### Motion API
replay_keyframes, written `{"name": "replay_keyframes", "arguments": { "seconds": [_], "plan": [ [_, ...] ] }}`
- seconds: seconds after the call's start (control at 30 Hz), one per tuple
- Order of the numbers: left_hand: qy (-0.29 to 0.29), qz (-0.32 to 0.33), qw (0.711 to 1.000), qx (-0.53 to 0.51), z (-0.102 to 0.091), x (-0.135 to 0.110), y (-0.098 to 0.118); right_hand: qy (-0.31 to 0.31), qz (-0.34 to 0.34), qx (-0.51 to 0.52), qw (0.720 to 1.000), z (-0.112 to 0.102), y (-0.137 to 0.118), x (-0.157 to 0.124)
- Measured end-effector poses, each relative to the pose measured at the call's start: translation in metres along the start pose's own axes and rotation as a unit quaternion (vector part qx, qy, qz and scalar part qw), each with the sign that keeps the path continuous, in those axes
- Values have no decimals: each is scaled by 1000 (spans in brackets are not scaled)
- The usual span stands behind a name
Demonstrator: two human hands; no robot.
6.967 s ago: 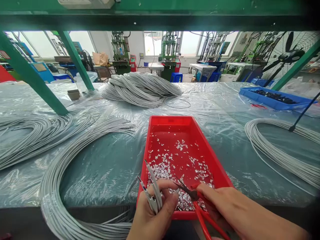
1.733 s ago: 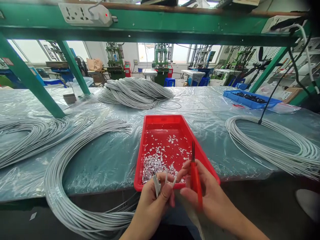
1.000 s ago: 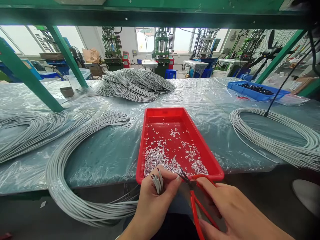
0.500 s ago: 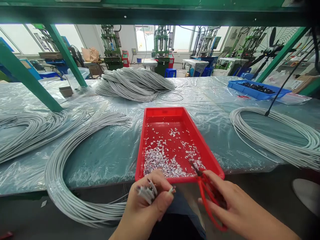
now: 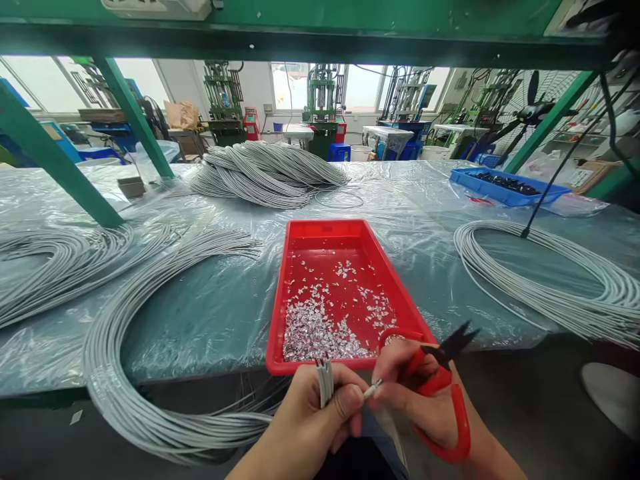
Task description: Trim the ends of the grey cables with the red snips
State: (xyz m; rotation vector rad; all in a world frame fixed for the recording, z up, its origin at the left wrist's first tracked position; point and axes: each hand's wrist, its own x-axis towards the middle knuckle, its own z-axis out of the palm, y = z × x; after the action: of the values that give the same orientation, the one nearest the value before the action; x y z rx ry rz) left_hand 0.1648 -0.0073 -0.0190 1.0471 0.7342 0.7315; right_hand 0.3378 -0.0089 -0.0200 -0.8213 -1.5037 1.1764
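Head view: both hands work just below the near edge of the table, at 6 o'clock in the picture. The left hand (image 5: 313, 427) is closed in a fist round a small bunch of cable ends (image 5: 324, 379), which stand upright out of the grip. One separate tip (image 5: 373, 390) sticks out toward 3 o'clock, and the left thumb and forefinger pinch it.

The right hand (image 5: 407, 393) meets that tip with its fingertips. Its other fingers are curled through the red handles of the scissors (image 5: 447, 390). The dark blades are slightly parted and point away to 2 o'clock, clear of the cable.

The red tray (image 5: 350, 228) lies at 12 o'clock from the hands and holds silver scraps (image 5: 320, 330) heaped at its near end. The cables run down to the coil (image 5: 120, 373) at 9 o'clock. A second coil (image 5: 550, 287) lies at 3 o'clock, well apart.

The step in hand looks like fingering or stripping one tip by hand, with the scissors parked in the palm. A cut would call for swinging the blades back round to the tip, over the tray, while the left fist keeps the bunch steady.
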Motion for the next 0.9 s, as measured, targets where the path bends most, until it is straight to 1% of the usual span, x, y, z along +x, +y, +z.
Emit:
{"name": "replay_keyframes", "arguments": {
  "seconds": [0.1, 0.17, 0.23, 0.3, 0.33, 0.4, 0.43, 0.53, 0.6, 0.67, 0.73, 0.8, 0.9],
  "plan": [
    [-72, -13, 997, -20, -5, 4, -2, 5, -53, -4, 999, 2, 5, 3],
    [-116, -24, 993, -25, -9, 6, -3, -8, -73, -11, 997, 3, 6, 4],
    [-142, -37, 989, -32, -12, 7, -3, -20, -85, -23, 996, 2, 6, 3],
    [-151, -48, 987, -38, -14, 7, -2, -23, -91, -47, 995, 1, 3, 2],
    [-151, -49, 987, -40, -14, 7, -2, -21, -94, -61, 994, 0, 2, 1],
    [-131, -41, 990, -32, -13, 8, -3, -4, -103, -96, 990, 0, -3, 0],
    [-115, -31, 993, -26, -12, 8, -4, 12, -108, -116, 987, 1, -5, -1],
    [-39, 20, 999, -4, -7, 10, -8, 54, -112, -174, 977, 4, -10, -2],
    [-12, 49, 999, -1, -5, 11, -10, 71, -108, -194, 972, 7, -9, -2],
    [-17, 51, 998, -16, -5, 11, -10, 100, -105, -195, 970, 10, -7, -3],
    [-46, 35, 998, -38, -7, 11, -10, 127, -99, -178, 971, 12, -4, -3],
    [-69, 25, 996, -56, -10, 12, -11, 126, -84, -156, 976, 13, -2, -2],
    [-80, 19, 993, -82, -13, 13, -14, 101, -64, -135, 984, 14, 0, -1]
  ]
}}
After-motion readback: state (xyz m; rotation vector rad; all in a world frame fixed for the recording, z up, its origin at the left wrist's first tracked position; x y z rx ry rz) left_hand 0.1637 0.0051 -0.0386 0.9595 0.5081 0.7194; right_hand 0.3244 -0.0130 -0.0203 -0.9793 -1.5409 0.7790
